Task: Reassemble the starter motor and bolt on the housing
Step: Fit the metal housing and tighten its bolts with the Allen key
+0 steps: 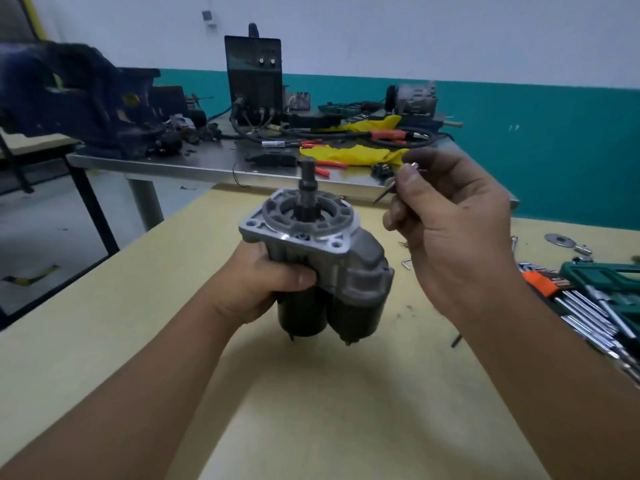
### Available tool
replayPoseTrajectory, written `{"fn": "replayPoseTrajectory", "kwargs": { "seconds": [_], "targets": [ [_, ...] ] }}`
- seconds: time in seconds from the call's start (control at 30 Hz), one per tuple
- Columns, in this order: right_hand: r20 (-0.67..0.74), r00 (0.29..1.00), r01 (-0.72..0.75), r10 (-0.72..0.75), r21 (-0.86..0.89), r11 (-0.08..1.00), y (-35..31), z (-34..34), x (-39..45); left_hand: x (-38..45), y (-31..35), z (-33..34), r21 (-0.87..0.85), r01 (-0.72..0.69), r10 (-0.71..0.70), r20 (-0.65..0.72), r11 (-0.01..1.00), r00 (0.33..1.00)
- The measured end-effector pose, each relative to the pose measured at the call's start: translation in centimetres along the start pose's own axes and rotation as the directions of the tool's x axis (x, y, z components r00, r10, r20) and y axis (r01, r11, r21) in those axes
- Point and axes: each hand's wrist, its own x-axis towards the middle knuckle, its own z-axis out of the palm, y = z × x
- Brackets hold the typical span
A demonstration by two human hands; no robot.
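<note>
The starter motor is held upright above the yellow table, its grey aluminium housing on top and two black cylinders below. A dark shaft sticks up through the housing's round opening. My left hand grips the motor's left side, thumb across the housing. My right hand is raised to the right of the motor and pinches a thin bolt between thumb and fingers, its tip pointing down-left and its silver head just above my thumb.
An orange-and-black hex key holder with several chrome keys and a green tool case lie at the right edge. Loose small parts sit nearby. Behind, a steel bench carries a blue vise, a black welder, cables and yellow rags.
</note>
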Motion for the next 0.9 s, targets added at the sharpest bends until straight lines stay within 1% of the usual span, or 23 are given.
{"fn": "replayPoseTrajectory", "kwargs": {
  "seconds": [0.07, 0.17, 0.23, 0.27, 0.3, 0.37, 0.4, 0.47, 0.57, 0.63, 0.77, 0.8, 0.83, 0.9],
  "targets": [
    [0.053, 0.998, 0.016, -0.016, -0.001, 1.000, -0.3, 0.6, -0.3, 0.2, 0.2, 0.5, 0.057, -0.017, 0.013, 0.068, 0.998, 0.998],
    [0.062, 0.997, 0.059, -0.052, -0.124, 0.990, -0.3, 1.2, -1.0, 0.2, 0.3, 1.2, 0.136, -0.049, 0.031, 0.134, 0.990, 0.990],
    [0.001, 0.999, 0.037, -0.038, -0.156, 0.987, -0.1, 1.4, -1.5, 0.1, 0.3, 1.3, 0.188, -0.080, 0.050, 0.156, 0.979, 0.986],
    [-0.053, 0.999, 0.004, -0.012, -0.134, 0.991, 0.1, 1.5, -1.7, 0.0, 0.3, 1.2, 0.220, -0.095, 0.059, 0.166, 0.971, 0.984],
    [-0.113, 0.993, -0.040, 0.030, -0.088, 0.995, 0.3, 1.7, -1.9, -0.1, 0.2, 1.1, 0.253, -0.114, 0.072, 0.171, 0.961, 0.983],
    [-0.215, 0.969, -0.121, 0.123, 0.020, 0.992, 0.5, 1.9, -2.4, -0.2, -0.3, 0.5, 0.293, -0.148, 0.115, 0.127, 0.945, 0.985],
    [-0.250, 0.957, -0.139, 0.145, 0.042, 0.989, 0.7, 2.1, -2.5, -0.3, -0.7, 0.1, 0.282, -0.161, 0.141, 0.088, 0.946, 0.986],
    [-0.301, 0.942, -0.140, 0.146, 0.042, 0.989, 1.0, 2.6, -3.0, -0.5, -1.4, -0.5, 0.195, -0.152, 0.149, 0.027, 0.969, 0.988],
    [-0.358, 0.923, -0.130, 0.141, 0.054, 0.990, 1.3, 3.3, -3.4, -0.8, -1.9, -0.7, 0.067, -0.110, 0.109, 0.006, 0.992, 0.994],
    [-0.380, 0.911, -0.142, 0.159, 0.073, 0.987, 1.6, 3.4, -3.4, -0.7, -2.1, -0.9, 0.026, -0.097, 0.098, -0.019, 0.995, 0.995],
    [-0.349, 0.901, -0.166, 0.255, 0.265, 0.950, 1.5, 3.0, -2.6, -0.2, -2.3, -1.3, 0.002, -0.091, 0.091, -0.013, 0.996, 0.996],
    [-0.335, 0.910, -0.153, 0.246, 0.281, 0.948, 1.4, 2.7, -2.3, -0.1, -2.4, -1.5, 0.005, -0.090, 0.090, -0.008, 0.996, 0.996],
    [-0.316, 0.926, -0.127, 0.205, 0.252, 0.959, 1.2, 2.4, -2.0, 0.0, -2.4, -1.7, 0.013, -0.091, 0.091, -0.003, 0.996, 0.996],
    [-0.234, 0.970, -0.036, 0.061, 0.108, 0.994, 0.9, 1.4, -1.4, 0.0, -2.5, -2.0, 0.020, -0.101, 0.101, 0.004, 0.995, 0.995]
  ]
}}
